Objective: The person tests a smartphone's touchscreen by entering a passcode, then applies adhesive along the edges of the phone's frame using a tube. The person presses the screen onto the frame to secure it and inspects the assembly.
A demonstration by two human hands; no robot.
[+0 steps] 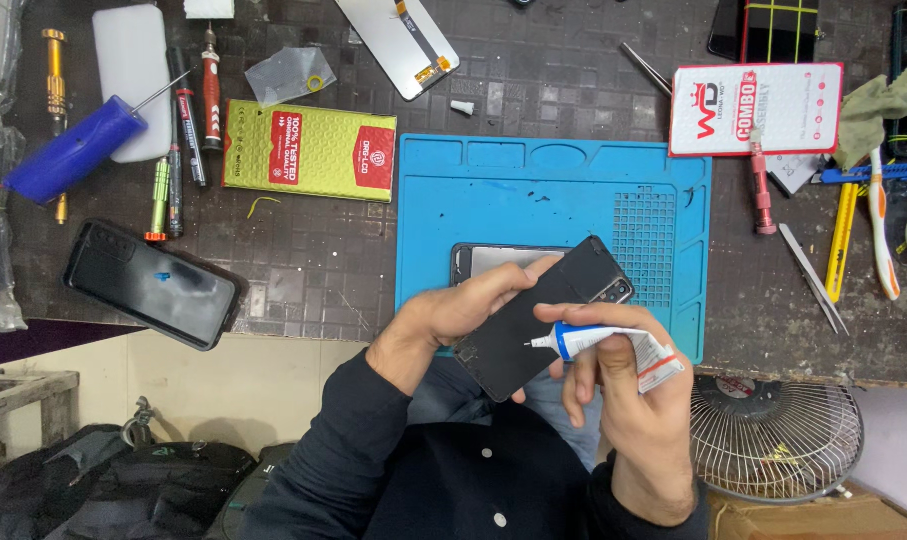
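1. While the left hand (454, 315) grips a black phone back panel (544, 320) by its near edge, fingers closed over the smooth dark face, the panel tilts above the blue silicone work mat (554, 180).
2. That mat has shallow moulded trays along its top edge and a grid of small square cells at its right side; from here they look bare apart from a few dark specks.
3. A small white glue tube (614, 350) with a blue collar and a thin metal nozzle is pinched in the right hand (624, 400), fingers wrapped tight round the crumpled body.
4. Its nozzle tip sits just over the panel's lower right edge, close beside the left hand's fingertips.
5. Another phone (494, 258) lies flat on the mat, partly hidden behind the held panel.
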